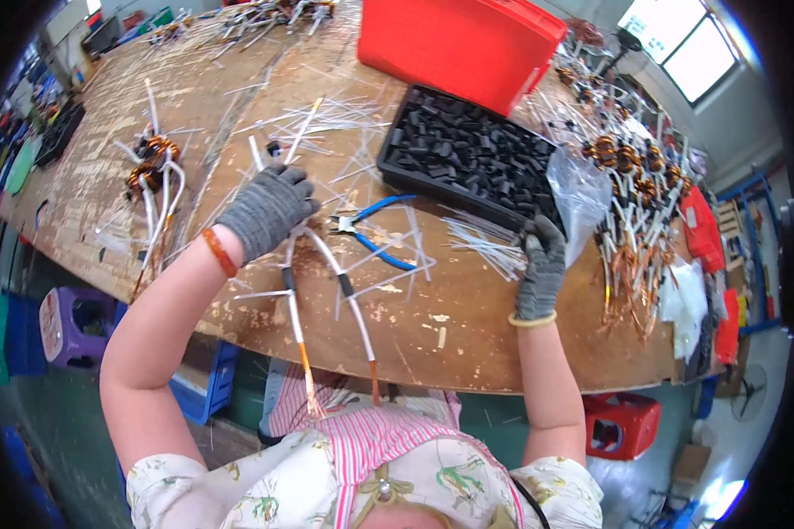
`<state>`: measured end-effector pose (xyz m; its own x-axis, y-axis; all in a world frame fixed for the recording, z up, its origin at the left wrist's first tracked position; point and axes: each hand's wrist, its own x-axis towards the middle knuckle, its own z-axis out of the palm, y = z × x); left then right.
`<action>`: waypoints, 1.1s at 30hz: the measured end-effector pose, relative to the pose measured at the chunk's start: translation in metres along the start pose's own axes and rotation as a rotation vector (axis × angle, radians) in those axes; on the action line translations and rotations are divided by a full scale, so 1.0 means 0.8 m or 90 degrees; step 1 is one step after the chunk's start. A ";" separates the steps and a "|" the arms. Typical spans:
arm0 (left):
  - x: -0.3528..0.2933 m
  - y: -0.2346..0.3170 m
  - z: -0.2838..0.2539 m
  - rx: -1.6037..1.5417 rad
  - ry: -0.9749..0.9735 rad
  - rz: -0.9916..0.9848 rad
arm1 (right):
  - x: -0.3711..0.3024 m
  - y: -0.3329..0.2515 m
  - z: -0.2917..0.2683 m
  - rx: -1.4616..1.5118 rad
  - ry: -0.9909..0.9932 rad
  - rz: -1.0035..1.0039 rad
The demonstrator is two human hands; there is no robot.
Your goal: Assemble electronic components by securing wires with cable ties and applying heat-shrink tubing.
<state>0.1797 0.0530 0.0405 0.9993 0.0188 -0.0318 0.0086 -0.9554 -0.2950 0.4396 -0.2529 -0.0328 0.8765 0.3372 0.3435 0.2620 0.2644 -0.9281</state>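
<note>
My left hand [269, 212], in a grey knit glove, is closed over a bundle of white-sleeved wires. What sits under the palm is hidden. Two wires [355, 309] run from it toward me, each with a black sleeve partway and bare copper at the end; other white ends stick out beyond the fingers. My right hand [540, 264], gloved alike, has its fingers curled at the near right corner of a black tray [450, 199] filled with short black tube pieces [476, 145]. Anything between those fingertips is too small to make out. Blue-handled cutting pliers [375, 231] lie between the hands.
A red plastic bin [459, 48] stands behind the tray, and a clear plastic bag [580, 189] lies at its right. Copper coils with white leads [631, 167] pile up at right; more coils [154, 167] lie left. Thin clear tubes [344, 115] litter the wooden table [468, 326].
</note>
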 end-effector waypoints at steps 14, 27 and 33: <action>-0.075 -0.009 -0.025 -0.252 0.173 -0.229 | -0.150 -0.012 0.076 -0.280 -0.680 -0.418; -0.061 0.173 0.029 -1.542 0.183 -0.366 | -0.177 -0.042 0.117 0.270 -0.460 0.815; -0.033 0.156 0.049 -1.523 0.199 -0.308 | -0.193 -0.033 0.123 0.030 -0.483 0.466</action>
<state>0.1528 -0.0556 -0.0328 0.8895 0.4218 -0.1756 -0.0785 0.5197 0.8507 0.2577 -0.2230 -0.0474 0.3273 0.9013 -0.2840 -0.2588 -0.2035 -0.9442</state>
